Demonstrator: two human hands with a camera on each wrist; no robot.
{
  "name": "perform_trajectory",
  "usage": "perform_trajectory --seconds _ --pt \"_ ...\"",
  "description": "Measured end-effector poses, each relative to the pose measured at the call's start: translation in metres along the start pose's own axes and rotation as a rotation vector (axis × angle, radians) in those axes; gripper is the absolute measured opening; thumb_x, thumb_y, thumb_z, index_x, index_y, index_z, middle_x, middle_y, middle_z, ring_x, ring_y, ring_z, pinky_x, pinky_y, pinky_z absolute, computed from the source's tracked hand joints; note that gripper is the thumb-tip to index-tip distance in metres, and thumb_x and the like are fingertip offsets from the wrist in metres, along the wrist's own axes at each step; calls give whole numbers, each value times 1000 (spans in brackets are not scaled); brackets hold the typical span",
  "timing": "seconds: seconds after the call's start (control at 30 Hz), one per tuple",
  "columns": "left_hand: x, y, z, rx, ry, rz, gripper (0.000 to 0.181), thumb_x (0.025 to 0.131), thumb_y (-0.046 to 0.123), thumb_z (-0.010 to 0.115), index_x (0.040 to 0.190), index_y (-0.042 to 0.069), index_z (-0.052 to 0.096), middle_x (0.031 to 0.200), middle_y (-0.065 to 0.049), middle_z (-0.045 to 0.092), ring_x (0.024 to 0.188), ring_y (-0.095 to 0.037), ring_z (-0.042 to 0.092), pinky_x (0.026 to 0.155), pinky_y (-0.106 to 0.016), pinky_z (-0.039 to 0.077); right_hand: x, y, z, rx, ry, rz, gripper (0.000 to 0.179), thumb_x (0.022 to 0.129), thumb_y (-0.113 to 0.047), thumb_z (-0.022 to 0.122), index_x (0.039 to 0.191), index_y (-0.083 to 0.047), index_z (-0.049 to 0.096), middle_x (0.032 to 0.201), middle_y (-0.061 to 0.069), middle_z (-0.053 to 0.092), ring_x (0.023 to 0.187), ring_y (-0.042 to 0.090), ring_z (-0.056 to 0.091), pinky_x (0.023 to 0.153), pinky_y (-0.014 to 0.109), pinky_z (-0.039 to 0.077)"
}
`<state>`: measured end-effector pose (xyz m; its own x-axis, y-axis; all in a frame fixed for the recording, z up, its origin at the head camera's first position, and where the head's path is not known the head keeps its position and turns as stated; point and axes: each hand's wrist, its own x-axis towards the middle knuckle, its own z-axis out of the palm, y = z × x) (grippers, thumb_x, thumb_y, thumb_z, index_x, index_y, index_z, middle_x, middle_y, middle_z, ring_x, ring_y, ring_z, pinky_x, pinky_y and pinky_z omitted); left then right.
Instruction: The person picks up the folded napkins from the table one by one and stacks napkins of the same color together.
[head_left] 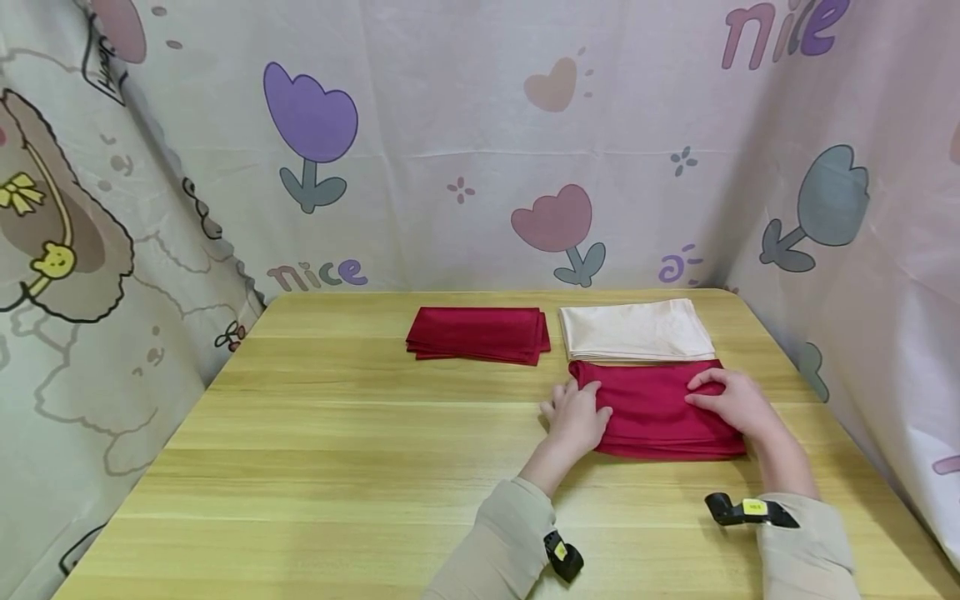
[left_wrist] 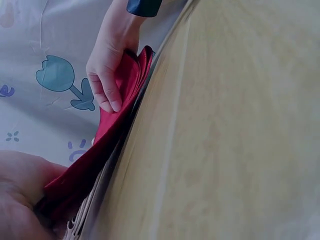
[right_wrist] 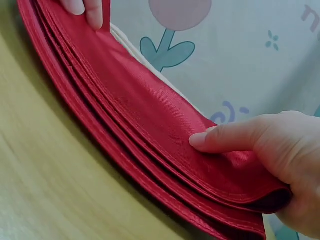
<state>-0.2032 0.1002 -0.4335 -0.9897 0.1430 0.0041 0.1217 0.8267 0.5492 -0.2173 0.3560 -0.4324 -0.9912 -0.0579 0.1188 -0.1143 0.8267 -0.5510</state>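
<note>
A folded dark red cloth (head_left: 652,408) with several hemmed layers lies at the right part of the table, just in front of a folded cream cloth (head_left: 637,329). My left hand (head_left: 577,417) holds its left edge, with fingertips over the top layer. At the other end, my right hand (head_left: 738,404) grips the right side. In the right wrist view, the right thumb (right_wrist: 215,140) presses on top while the other fingers go behind the edge, mostly hidden. The layers (right_wrist: 135,135) bow downward between the hands there. The left wrist view shows the left hand (left_wrist: 22,190) partly.
A second folded red cloth (head_left: 476,333) lies left of the cream one, near the back of the wooden table (head_left: 315,467). A printed curtain (head_left: 450,150) hangs behind the table and along both sides.
</note>
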Motion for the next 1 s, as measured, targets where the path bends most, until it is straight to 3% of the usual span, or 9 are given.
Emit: perform_trajectory --seconds 0.3,0.63,0.83,1.0 --pt "-1 -2 -9 9 193 49 33 92 35 66 125 30 67 125 1 64 105 -20 47 79 -38 28 0 -12 -6 -37 83 -67 20 80 -13 77 93 -3 67 100 28 65 97 40 41 81 49 25" --pt "2 -6 -23 -49 239 61 33 90 34 69 122 32 68 128 -1 65 104 -19 47 78 -36 26 -2 -29 -12 -43 159 -103 20 80 -12 78 93 -4 66 100 28 64 92 33 37 78 46 22" --pt "3 -8 -34 -15 272 84 33 89 36 69 122 33 68 128 -2 65 108 -22 48 79 -37 27 -3 -39 -16 -40 180 -98 21 81 -12 77 96 -4 64 104 29 61 99 38 36 81 50 24" --pt "1 -10 -42 -41 282 96 33 89 35 69 122 32 68 132 -6 63 111 -23 47 78 -37 27 -1 -49 -19 -44 218 -130 21 80 -10 77 96 -4 64 106 29 59 104 42 35 84 55 24"
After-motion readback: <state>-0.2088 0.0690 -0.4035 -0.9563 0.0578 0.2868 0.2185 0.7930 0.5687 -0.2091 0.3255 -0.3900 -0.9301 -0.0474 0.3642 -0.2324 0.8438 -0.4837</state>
